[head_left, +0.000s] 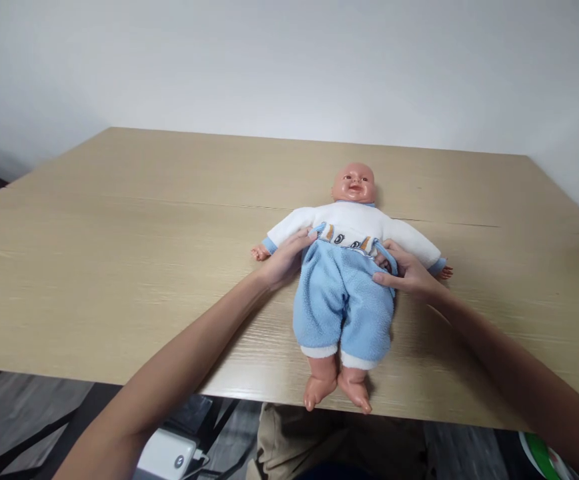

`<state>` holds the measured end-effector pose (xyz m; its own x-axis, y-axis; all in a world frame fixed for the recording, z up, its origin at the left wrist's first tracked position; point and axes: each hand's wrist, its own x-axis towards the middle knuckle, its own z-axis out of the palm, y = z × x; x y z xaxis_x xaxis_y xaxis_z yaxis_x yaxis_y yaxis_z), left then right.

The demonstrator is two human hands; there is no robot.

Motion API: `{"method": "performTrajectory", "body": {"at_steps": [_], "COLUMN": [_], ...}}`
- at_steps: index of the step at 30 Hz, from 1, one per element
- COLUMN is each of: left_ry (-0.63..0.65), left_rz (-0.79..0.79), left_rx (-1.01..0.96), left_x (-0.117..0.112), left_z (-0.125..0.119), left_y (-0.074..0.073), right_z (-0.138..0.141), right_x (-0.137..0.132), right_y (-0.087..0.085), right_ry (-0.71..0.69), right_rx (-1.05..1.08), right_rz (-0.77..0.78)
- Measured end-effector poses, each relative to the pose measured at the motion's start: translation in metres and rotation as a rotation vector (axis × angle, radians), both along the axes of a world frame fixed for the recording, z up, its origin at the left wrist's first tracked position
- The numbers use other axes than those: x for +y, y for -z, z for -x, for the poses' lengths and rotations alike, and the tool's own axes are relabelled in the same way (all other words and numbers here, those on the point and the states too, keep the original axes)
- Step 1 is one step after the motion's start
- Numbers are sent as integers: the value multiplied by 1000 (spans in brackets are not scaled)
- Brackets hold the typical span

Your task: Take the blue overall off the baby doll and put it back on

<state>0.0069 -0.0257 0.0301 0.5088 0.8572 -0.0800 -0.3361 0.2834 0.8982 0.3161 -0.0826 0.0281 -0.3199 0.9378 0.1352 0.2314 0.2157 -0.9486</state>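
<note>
A baby doll (355,183) lies on its back, head toward the wall and bare feet at the table's near edge. It wears a white top (352,215) with blue cuffs and light blue fleece overalls (342,287), whose bib shows printed eyes. At the left side of the overalls' waist, my left hand (288,257) has its fingers closed by the blue strap. My right hand (405,272) grips the other side, its thumb on the front of the fabric and its fingers at the looped blue strap (385,257). Some of its fingertips are hidden by the strap and cloth.
The doll rests on a light wood table (144,267) with a seam across it, against a white wall (289,67). Below the near edge are a white power bank (167,455) with a cable, dark metal frames and a green-and-white round object (542,453).
</note>
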Motion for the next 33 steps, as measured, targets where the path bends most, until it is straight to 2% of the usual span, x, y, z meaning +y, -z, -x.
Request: {"method": "performTrajectory", "body": {"at_steps": [3, 6, 10, 15, 19, 21, 23, 26, 29, 33], "left_ry": [-42, -147, -173, -39, 151, 265, 358, 407, 321, 118], "left_rz": [-8, -51, -160, -341, -397, -403, -404, -397, -346, -163], "left_rx": [0, 59, 170, 380, 512, 543, 555, 511, 409, 192], "left_x": [-5, -8, -5, 5, 14, 18, 22, 23, 18, 9], "left_z": [-3, -7, -8, 9, 31, 41, 47, 49, 42, 28], "left_y": [-1, 2, 3, -11, -23, -25, -25, -22, -14, -3], "right_z": [3, 11, 20, 10, -9, -13, -12, 0, 12, 13], "right_x": [0, 4, 7, 6, 1, -3, -6, -10, -10, -6], "right_y": [0, 6, 14, 15, 9, 6, 6, 9, 12, 9], "right_ry": [20, 65, 161, 124, 35, 4, 20, 100, 205, 314], "right_rx": [71, 323, 459, 374, 1, -109, -68, 183, 413, 458], "right_rz": [107, 313, 362, 348, 214, 151, 170, 337, 453, 483]}}
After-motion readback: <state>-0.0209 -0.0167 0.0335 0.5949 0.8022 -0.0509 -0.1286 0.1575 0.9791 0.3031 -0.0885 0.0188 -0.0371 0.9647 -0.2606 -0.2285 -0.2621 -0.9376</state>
